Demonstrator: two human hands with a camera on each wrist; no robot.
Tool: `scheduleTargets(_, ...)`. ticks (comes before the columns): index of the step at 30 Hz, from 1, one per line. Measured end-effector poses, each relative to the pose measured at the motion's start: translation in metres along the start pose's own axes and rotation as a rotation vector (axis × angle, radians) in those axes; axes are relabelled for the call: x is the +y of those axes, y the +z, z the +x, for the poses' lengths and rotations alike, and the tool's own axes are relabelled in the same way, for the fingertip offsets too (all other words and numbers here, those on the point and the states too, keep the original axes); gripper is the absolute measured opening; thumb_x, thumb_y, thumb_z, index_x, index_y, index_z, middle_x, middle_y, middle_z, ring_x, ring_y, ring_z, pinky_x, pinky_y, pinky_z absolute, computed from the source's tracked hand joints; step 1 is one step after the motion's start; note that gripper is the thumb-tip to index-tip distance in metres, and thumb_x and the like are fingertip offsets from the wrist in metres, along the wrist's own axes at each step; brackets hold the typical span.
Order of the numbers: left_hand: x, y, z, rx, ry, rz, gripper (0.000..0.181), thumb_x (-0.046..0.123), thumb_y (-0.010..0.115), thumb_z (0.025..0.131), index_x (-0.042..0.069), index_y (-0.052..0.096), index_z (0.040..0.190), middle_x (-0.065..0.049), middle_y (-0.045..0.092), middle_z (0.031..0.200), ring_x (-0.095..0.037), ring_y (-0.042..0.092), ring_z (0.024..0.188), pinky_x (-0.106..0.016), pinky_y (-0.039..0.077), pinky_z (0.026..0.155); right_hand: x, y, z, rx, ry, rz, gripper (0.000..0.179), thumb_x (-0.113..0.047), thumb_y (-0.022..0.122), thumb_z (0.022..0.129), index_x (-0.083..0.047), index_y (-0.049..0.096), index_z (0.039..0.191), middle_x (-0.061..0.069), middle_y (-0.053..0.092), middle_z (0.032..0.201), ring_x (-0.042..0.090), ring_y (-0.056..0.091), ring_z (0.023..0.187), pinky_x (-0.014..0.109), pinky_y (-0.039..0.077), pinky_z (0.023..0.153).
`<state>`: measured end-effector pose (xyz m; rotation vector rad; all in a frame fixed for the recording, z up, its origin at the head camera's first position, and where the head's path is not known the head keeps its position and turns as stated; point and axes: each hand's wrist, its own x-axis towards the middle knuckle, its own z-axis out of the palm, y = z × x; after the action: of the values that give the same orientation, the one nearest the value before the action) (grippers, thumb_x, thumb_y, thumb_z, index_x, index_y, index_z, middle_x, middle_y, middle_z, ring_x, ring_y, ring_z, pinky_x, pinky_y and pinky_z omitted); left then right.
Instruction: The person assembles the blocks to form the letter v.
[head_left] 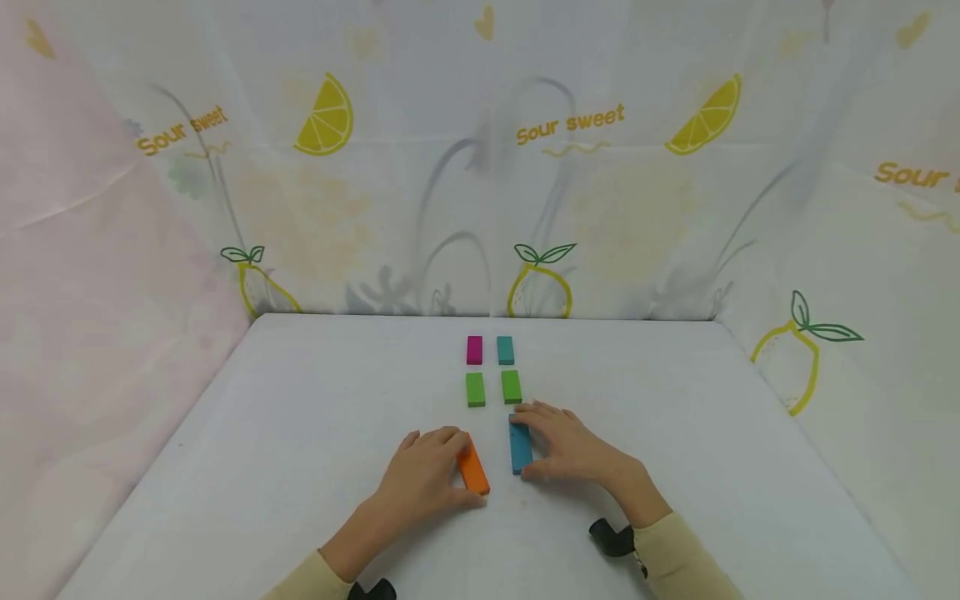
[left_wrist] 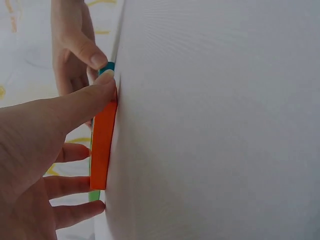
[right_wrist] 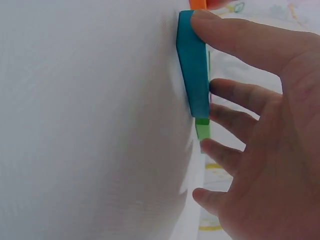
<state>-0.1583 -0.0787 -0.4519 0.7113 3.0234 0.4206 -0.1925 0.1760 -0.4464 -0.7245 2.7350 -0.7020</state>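
In the head view, my left hand (head_left: 422, 475) pinches a long orange block (head_left: 472, 467) by its ends, thumb at the near end. The block lies slightly tilted on the white table (head_left: 300, 400). To its right, a long blue block (head_left: 520, 448) is held the same way by my right hand (head_left: 573, 448). Up close in the left wrist view, the thumb presses one end of the orange block (left_wrist: 104, 142). The right wrist view shows the thumb on one end of the blue block (right_wrist: 194, 70), with several fingers spread near its other end.
Beyond the hands lie two green blocks (head_left: 476, 390) side by side. Farther back are a magenta block (head_left: 475, 350) and a small teal block (head_left: 506, 350). A lemon-print cloth (head_left: 420, 208) hangs along the table's back edge and sides.
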Motion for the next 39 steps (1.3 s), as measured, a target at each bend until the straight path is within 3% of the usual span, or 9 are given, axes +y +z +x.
scheduleTargets(6, 0.0, -0.004, 0.0, -0.023, -0.009, 0.001, 0.069, 0.067, 0.078, 0.07, 0.022, 0.062, 0.121, -0.001, 0.064, 0.13, -0.024, 0.06, 0.121, -0.062, 0.04, 0.106, -0.002, -0.002, 0.0, 0.001, 0.006, -0.007, 0.065, -0.034, 0.08, 0.08, -0.018, 0.054, 0.138, 0.003, 0.048, 0.152, 0.033, 0.03, 0.15, 0.068, 0.02, 0.116)
scheduleTargets(19, 0.001, -0.008, 0.002, -0.041, 0.002, -0.018, 0.064, 0.063, 0.078, 0.073, 0.022, 0.062, 0.12, 0.0, 0.064, 0.129, -0.024, 0.06, 0.12, -0.059, 0.043, 0.105, 0.001, -0.002, -0.004, 0.102, 0.004, -0.021, 0.055, -0.034, 0.081, 0.077, -0.021, 0.061, 0.126, 0.002, 0.054, 0.146, 0.025, 0.046, 0.138, 0.054, 0.03, 0.117)
scheduleTargets(26, -0.001, -0.008, 0.001, -0.044, 0.007, -0.024, 0.065, 0.062, 0.078, 0.073, 0.022, 0.062, 0.122, 0.001, 0.064, 0.127, -0.02, 0.062, 0.112, -0.041, 0.057, 0.089, 0.001, -0.003, -0.009, 0.155, -0.017, -0.046, 0.058, -0.038, 0.082, 0.076, -0.018, 0.062, 0.127, 0.004, 0.056, 0.144, 0.025, 0.05, 0.134, 0.053, 0.033, 0.115)
scheduleTargets(39, -0.002, -0.01, 0.0, -0.056, 0.013, -0.036, 0.065, 0.062, 0.078, 0.074, 0.023, 0.061, 0.124, 0.0, 0.063, 0.129, -0.021, 0.061, 0.113, -0.042, 0.059, 0.08, -0.016, -0.005, -0.02, 0.185, 0.018, -0.051, 0.062, -0.044, 0.082, 0.076, -0.019, 0.062, 0.129, 0.002, 0.058, 0.142, 0.024, 0.05, 0.136, 0.059, 0.029, 0.117)
